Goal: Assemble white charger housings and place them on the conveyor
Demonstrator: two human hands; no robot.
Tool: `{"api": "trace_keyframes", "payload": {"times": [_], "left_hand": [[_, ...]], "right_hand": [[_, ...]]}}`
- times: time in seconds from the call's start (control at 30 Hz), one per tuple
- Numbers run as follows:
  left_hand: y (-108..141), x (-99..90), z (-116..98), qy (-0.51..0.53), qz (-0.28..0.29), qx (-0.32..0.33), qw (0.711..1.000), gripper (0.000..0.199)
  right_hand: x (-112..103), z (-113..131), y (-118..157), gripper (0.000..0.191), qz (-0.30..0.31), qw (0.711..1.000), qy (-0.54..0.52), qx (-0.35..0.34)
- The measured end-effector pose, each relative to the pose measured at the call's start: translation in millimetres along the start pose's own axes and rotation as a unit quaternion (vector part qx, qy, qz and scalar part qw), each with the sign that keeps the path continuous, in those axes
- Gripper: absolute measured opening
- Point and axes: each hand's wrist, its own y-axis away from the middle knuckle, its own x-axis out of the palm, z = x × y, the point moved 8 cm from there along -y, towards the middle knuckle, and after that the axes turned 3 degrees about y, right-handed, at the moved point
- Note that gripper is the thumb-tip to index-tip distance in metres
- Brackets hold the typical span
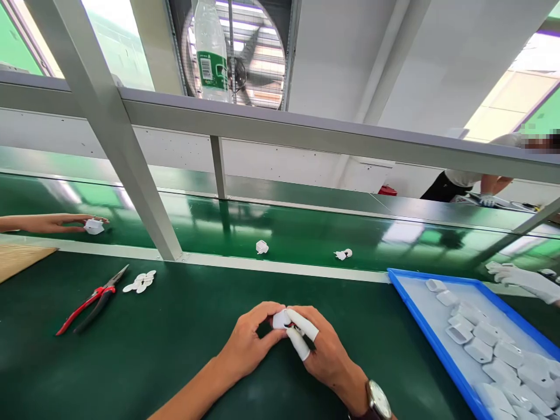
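A small white plastic housing (280,319) is held between both hands above the green mat, at the lower middle of the head view. My left hand (249,338) pinches it from the left with thumb and forefinger. My right hand (324,350), with white finger cots on two fingers and a watch at the wrist, closes on its right side. A bit of red and dark detail shows at the housing's right edge, mostly covered by the covered fingertips, so I cannot make it out.
Left lie red-and-black pliers (100,300) and several flat white pieces (140,282). A blue-rimmed tray (433,338) of white housings stands right. White parts (261,247) sit on the green belt (297,233) behind. Another person's hand (65,222) reaches in left; a gloved hand (525,280) is right.
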Motion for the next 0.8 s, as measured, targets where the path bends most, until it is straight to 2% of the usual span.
{"api": "trace_keyframes", "payload": {"times": [0.1,0.27,0.37,0.47,0.57,0.7,0.8], "left_hand": [[-1,-0.8,0,0.005,0.001,0.004,1.0,0.029],[1,-3.1,-2,0.01,-0.02,0.044,0.999,0.028],[1,-2.1,3,0.007,-0.023,0.016,1.0,0.03],[1,-0.6,6,0.003,-0.013,-0.014,1.0,0.03],[0,-1.4,2,-0.017,-0.004,0.007,1.0,0.031],[1,-2.5,3,-0.041,-0.002,0.051,0.998,0.034],[3,0.3,12,-0.056,0.008,0.05,0.997,0.035]], "right_hand": [[2,1,2,0.054,-0.014,1.0,0.01,-0.017],[12,2,6,0.056,0.017,0.999,0.033,-0.018],[11,3,5,0.053,0.001,0.999,0.029,-0.019],[9,-5,5,0.048,-0.017,1.0,-0.002,0.024],[10,-11,5,0.046,-0.013,0.998,-0.027,0.063],[17,-5,5,0.047,0.001,0.999,0.014,0.031],[23,-2,5,0.047,0.001,0.998,0.057,0.01]]}}
